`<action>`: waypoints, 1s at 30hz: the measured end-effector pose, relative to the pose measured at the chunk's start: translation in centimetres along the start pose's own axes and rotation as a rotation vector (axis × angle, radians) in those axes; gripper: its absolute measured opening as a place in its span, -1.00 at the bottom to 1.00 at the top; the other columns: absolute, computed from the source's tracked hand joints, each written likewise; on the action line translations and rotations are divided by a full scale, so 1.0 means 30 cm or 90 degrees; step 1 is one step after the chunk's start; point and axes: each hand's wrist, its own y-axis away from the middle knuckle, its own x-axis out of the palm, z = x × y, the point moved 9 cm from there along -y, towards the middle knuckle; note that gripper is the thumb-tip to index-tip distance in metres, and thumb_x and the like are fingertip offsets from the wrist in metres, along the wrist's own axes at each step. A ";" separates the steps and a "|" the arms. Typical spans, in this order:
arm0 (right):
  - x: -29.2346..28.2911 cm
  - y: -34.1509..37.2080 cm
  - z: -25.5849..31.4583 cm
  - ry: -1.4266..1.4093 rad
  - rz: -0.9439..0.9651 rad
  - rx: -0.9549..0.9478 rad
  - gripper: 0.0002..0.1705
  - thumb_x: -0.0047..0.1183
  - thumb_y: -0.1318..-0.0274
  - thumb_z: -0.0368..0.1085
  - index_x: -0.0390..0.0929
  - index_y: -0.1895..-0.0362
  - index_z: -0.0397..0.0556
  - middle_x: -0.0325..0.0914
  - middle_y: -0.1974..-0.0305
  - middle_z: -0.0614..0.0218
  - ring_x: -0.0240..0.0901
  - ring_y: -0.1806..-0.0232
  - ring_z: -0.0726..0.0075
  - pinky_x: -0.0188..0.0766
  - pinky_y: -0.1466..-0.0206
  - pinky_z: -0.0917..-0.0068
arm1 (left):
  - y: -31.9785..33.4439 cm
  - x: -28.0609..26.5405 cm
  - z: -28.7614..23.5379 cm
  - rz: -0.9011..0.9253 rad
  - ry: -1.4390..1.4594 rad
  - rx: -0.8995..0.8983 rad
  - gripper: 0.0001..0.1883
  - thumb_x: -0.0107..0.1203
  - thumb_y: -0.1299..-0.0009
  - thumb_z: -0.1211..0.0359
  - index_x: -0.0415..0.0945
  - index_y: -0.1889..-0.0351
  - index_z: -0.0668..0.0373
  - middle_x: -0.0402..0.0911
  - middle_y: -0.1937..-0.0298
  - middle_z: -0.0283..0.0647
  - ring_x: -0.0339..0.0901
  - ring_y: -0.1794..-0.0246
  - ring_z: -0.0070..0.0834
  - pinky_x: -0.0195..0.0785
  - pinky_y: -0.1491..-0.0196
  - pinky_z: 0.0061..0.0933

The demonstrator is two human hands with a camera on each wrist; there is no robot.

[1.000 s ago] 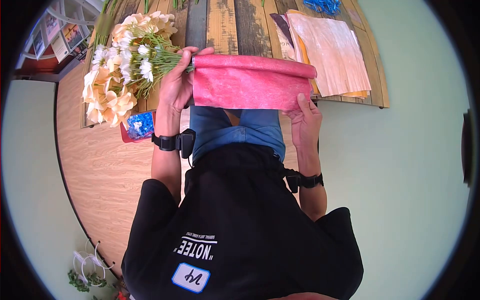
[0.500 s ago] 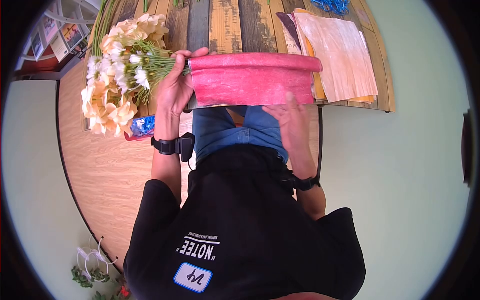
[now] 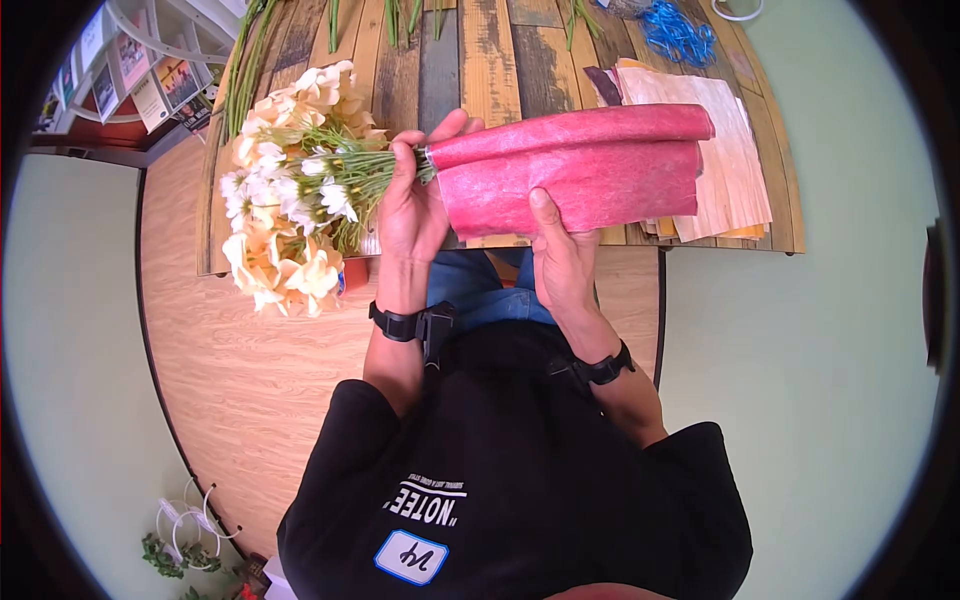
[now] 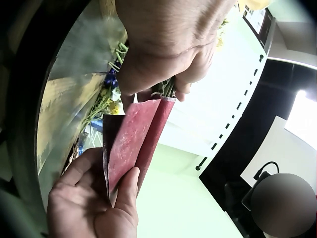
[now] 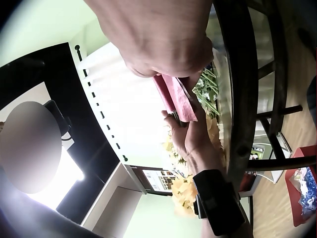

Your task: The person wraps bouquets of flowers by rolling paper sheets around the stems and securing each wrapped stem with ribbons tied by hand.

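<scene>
Right hand (image 3: 567,262) pinches the oblong pink paper sheet (image 3: 600,180), roughly parallel to the front edge of the wood-plank worktop (image 3: 490,65); leftward, left hand (image 3: 412,215) clamps the cream-and-white flower bouquet (image 3: 290,190) by its stems (image 3: 368,172).

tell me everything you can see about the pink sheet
The pink sheet looks papery, mottled with paler flecks. Its far edge is rolled, with flower stems entering the roll's left end; the rest spreads as a loose flap. It is held sideways, off the table. The right hand's grip pinches its near edge, thumb on its face; the left hand's grip holds the stems.
</scene>
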 end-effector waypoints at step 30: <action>-0.145 0.029 0.025 0.031 -0.004 0.085 -0.68 0.02 -0.45 -0.23 0.61 0.05 -0.29 0.68 0.18 0.12 0.68 0.27 0.29 0.68 0.21 0.33 | 0.011 -0.063 0.026 0.030 -0.059 0.007 -0.67 -0.17 -0.61 0.01 0.47 -0.05 -0.03 0.45 -0.36 0.04 0.25 -0.47 0.13 0.13 -0.46 0.30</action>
